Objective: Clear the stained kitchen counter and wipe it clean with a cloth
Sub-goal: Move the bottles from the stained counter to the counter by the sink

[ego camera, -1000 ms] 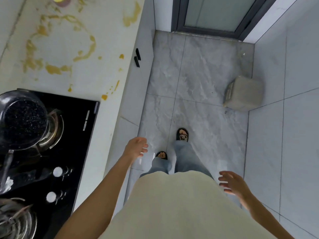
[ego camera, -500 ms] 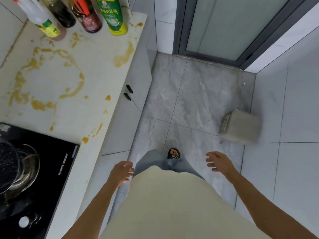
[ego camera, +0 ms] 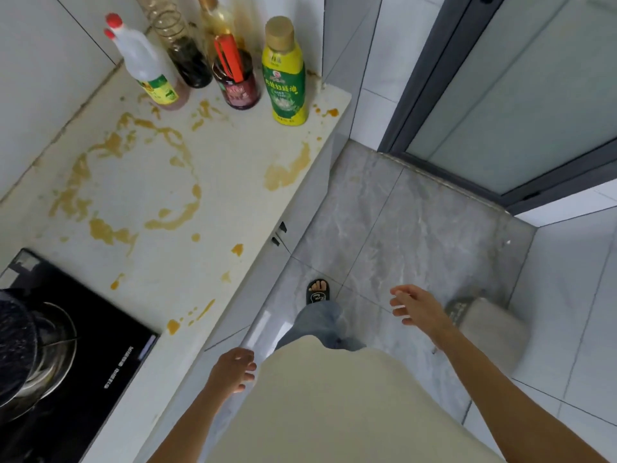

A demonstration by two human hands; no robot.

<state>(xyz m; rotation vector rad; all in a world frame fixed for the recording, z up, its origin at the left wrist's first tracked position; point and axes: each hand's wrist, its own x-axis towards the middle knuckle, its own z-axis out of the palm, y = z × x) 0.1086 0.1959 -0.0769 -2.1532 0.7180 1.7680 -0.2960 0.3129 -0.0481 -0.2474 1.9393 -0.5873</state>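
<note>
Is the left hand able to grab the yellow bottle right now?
Probably yes: the left hand is open and holds nothing, and only stained counter lies between it and the yellow bottle.

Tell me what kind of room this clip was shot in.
A small home kitchen, most likely: a stained counter carries sauce and oil bottles at its far end, a black hob with a pot sits nearer, and the floor is tiled.
</note>
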